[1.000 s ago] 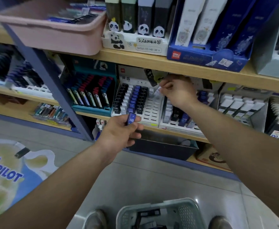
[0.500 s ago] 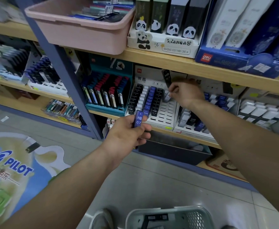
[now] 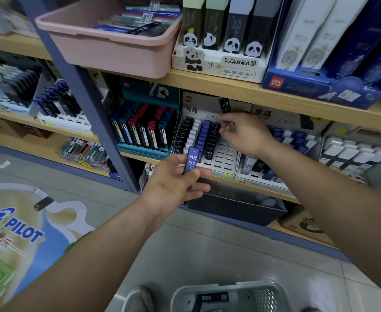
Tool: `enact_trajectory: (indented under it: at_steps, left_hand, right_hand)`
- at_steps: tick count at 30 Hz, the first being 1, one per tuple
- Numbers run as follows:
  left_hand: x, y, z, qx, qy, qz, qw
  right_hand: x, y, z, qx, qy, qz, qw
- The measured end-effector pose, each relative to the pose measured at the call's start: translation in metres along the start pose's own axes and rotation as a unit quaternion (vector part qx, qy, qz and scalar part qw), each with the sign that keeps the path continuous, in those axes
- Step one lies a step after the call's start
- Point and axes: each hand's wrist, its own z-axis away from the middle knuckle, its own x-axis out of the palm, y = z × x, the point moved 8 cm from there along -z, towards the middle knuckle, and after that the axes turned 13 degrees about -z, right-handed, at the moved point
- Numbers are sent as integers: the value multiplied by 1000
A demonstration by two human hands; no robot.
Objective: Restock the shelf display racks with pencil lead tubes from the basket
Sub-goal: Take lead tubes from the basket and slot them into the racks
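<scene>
Head view, left hand: left hand [image 3: 173, 179] curled round a blue lead tube [image 3: 192, 159] marked HB 0.7, held upright just in front of the white display rack [image 3: 226, 152], low at its front edge.
Head view, right hand: right hand [image 3: 245, 136] up at the rack's back rows, fingers [image 3: 226, 120] stretched left toward the black and blue columns. Blurred, so cannot tell whether pinching a tube or bare.
Rack: left columns filled in black, white, blue and black; right part showing bare slots.
Basket: grey basket [image 3: 263, 297] on the floor below, with dark tubes [image 3: 212, 298] lying inside.
Shelf: wooden shelf board [image 3: 275, 97] close above the rack's header, so little headroom.
Step in hand: most likely seating tubes in the rack by colour.
Doing it well: match the blue tube to the blue column. Lower it end-first and straight into a free slot, label facing forward. Keep the wrist under the shelf board. Go gently beside the tightly packed neighbours, steadying them with the right hand if it is free.
</scene>
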Motion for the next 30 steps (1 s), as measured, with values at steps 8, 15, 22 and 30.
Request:
enact_trajectory:
  at_steps: [8, 15, 22, 30]
  left_hand:
    - [14, 0, -6, -8, -1, -7, 1000]
    - [7, 7, -15, 38, 40, -297, 953]
    - [-6, 20, -14, 71, 57, -492, 866]
    - [-16, 15, -17, 62, 38, -449, 891]
  right_hand:
    - [20, -50, 74, -30, -49, -355, 933]
    - [-9, -14, 65, 0, 35, -331, 943]
    - [-34, 31, 18, 35, 108, -71, 991]
    - [-21, 44, -18, 48, 115, 93, 988]
